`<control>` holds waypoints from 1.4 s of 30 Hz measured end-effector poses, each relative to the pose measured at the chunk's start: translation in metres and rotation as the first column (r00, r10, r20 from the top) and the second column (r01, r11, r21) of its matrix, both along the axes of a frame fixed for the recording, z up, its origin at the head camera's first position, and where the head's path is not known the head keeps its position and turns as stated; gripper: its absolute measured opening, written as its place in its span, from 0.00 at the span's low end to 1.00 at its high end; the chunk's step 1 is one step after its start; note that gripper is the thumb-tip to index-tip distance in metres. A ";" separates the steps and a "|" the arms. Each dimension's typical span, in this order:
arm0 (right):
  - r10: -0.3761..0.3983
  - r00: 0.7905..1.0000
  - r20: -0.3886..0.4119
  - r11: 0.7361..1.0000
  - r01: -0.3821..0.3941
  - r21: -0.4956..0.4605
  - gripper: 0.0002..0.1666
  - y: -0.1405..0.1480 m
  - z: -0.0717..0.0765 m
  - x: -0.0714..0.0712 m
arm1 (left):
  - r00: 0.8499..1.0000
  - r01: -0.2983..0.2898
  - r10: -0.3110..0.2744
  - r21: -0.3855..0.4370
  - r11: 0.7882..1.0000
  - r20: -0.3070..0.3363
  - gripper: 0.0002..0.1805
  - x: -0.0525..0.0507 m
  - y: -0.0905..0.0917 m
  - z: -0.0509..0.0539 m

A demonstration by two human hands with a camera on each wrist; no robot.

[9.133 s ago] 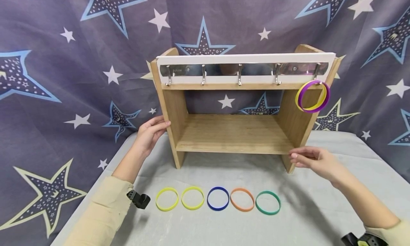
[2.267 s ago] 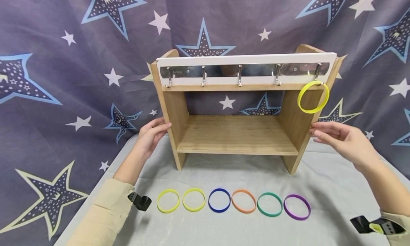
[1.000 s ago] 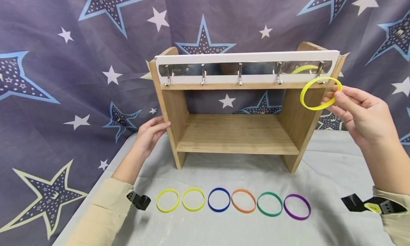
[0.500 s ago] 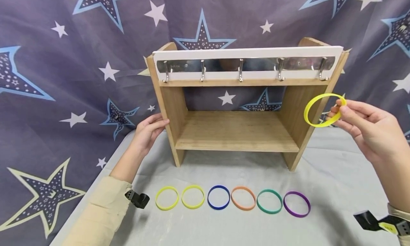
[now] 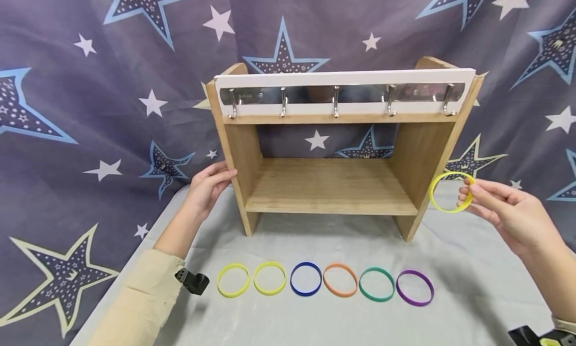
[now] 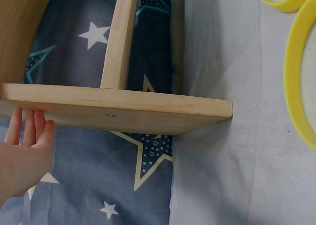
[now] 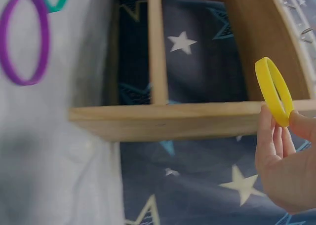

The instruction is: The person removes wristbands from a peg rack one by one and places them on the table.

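My right hand (image 5: 513, 213) pinches a yellow silicone wristband (image 7: 270, 89) between thumb and fingers, off to the right of a small wooden shelf (image 5: 333, 186). In the head view the band is in front of the shelf's right side panel, below hook height. My left hand (image 5: 207, 192) touches the outer face of the left side panel with its fingers nearly straight, as the left wrist view shows. Across the shelf's top front runs a white board with a metal hook strip (image 5: 310, 94); its several hooks carry nothing.
On the grey cloth before the shelf lies a row of wristbands: two yellow, one blue (image 5: 306, 294), one orange (image 5: 340, 295), one green (image 5: 377, 299) and one purple (image 5: 433, 289). A star-patterned curtain (image 5: 117, 111) hangs behind.
A purple wristband went from the right-end hook to the row's right end. Then my right hand took the yellow wristband off that hook and lowered it. My left hand stayed at the panel.
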State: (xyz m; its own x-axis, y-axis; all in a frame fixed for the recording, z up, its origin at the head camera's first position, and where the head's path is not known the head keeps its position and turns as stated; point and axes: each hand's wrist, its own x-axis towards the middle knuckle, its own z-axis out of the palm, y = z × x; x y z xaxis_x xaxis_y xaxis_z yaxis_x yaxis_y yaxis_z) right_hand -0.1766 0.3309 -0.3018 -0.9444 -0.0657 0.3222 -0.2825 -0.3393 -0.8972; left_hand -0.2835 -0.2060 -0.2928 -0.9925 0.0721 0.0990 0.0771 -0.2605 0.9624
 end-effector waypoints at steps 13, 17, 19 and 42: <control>0.031 0.990 0.140 0.991 -0.049 0.127 0.22 0.032 -0.049 0.006 | 1.000 -0.006 0.006 -0.005 1.000 -0.017 0.18 -0.001 0.001 0.000; 0.058 0.984 0.171 0.976 -0.091 0.198 0.23 0.043 -0.060 0.010 | 1.000 -0.009 0.009 -0.011 1.000 -0.015 0.20 -0.002 0.002 0.000; 0.087 0.980 0.178 0.968 -0.126 0.219 0.24 0.047 -0.066 0.011 | 1.000 -0.009 0.009 0.001 1.000 -0.017 0.21 -0.002 0.002 0.001; 0.175 0.875 0.451 0.625 -0.453 0.636 0.14 0.053 -0.098 0.012 | 1.000 -0.030 0.030 -0.040 0.999 0.002 0.25 -0.002 -0.002 -0.001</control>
